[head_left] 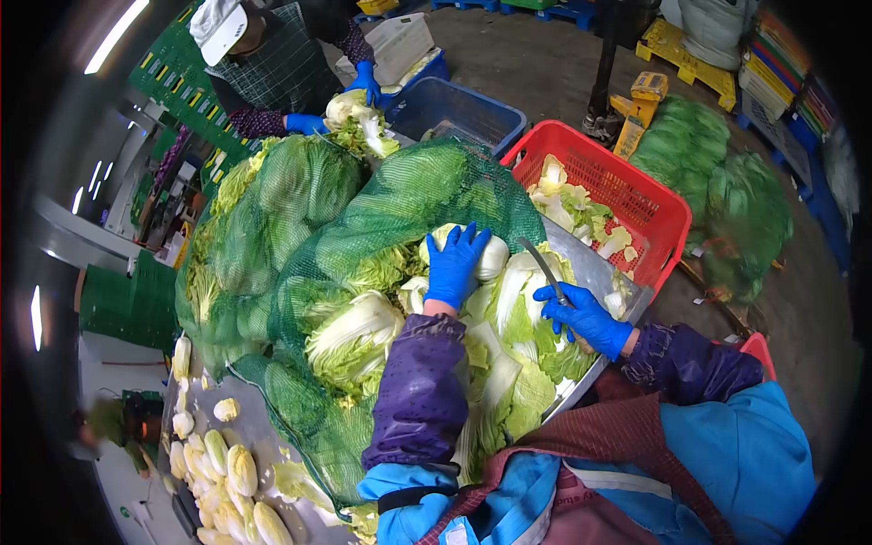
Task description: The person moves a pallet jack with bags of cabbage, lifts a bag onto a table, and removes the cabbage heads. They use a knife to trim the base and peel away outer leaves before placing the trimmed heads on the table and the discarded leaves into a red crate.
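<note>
My left hand, in a blue glove, lies with spread fingers on a cabbage at the mouth of a green mesh sack. My right hand, also gloved in blue, is wrapped round the handle of a knife with a curved blade pointing up and left. Loose cabbage leaves lie below and between my hands. Another cabbage rests in the open sack, left of my left forearm.
Across the metal table, a co-worker in blue gloves holds a cabbage. A red basket holds leaves beside a blue crate. Several trimmed cabbages lie lower left; green sacks stand at right.
</note>
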{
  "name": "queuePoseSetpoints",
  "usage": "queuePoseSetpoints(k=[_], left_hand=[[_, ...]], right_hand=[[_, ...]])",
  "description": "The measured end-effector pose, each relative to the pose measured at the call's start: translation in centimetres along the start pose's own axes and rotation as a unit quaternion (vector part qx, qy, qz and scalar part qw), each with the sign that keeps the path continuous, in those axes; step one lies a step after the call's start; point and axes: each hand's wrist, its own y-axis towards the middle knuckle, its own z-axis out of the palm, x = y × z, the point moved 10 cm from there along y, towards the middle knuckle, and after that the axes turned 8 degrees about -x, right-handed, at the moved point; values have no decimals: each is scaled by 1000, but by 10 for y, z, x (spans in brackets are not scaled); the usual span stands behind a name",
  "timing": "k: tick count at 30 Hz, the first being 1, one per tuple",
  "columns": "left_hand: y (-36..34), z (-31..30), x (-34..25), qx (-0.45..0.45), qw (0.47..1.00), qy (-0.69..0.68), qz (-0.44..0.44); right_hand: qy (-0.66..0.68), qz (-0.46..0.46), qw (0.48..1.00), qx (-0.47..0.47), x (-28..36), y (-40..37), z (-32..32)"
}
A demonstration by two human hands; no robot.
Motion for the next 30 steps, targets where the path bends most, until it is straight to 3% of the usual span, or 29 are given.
queuePoseSetpoints(k=[1,4,6,7,9,12,13,15,16,17,18,19,21,23,25,26,27,28,29,30], left_hand=[[-2,-10,0,1,1000,1,2],[-16,-44,22,-95,973,-198,-75],[-31,-87,30,-145,880,-427,-152],[-48,-102,35,-182,812,-516,-203],[-82,-105,36,-164,657,-682,-278],[-136,-113,19,-205,552,-750,-302],[-150,-113,11,-230,516,-767,-303],[-180,-105,1,-245,497,-772,-312],[-198,-91,-2,-252,423,-792,-362],[-216,-78,-7,-258,344,-805,-409],[-224,-70,-8,-257,288,-834,-394],[-233,-69,-8,-265,283,-831,-398],[-239,-71,-17,-246,164,-891,-344],[-251,-65,-20,-264,183,-873,-367],[-261,-68,-19,-274,347,-800,-406],[-254,-88,-20,-290,384,-777,-405],[-257,-86,-19,-292,381,-778,-406],[-260,-88,-15,-286,455,-741,-403],[-261,-92,-14,-276,526,-700,-396],[-263,-94,-13,-271,549,-682,-400]], right_hand=[[2,13,1000,-3,-4,0,-2],[1,4,1000,8,3,-4,-1],[-9,-3,1000,20,12,-7,4],[-32,-30,999,17,21,-8,7],[-59,-58,996,26,43,-11,17],[-25,-233,969,75,100,-30,50],[-28,-229,969,86,106,-34,64],[-75,-287,944,144,127,-55,96],[-135,-321,926,142,129,-60,108],[-138,-316,926,152,129,-63,113],[-187,-281,928,156,123,-61,118],[-235,-245,927,158,115,-58,122],[-176,-214,942,186,104,-53,128],[-164,-190,940,230,92,-53,137],[-228,-231,918,228,98,-56,143],[-256,-295,892,229,108,-61,147],[-281,-359,860,228,116,-67,150],[-337,-450,802,199,121,-74,151],[-338,-448,803,199,124,-75,148],[-396,-461,759,233,121,-82,153]])
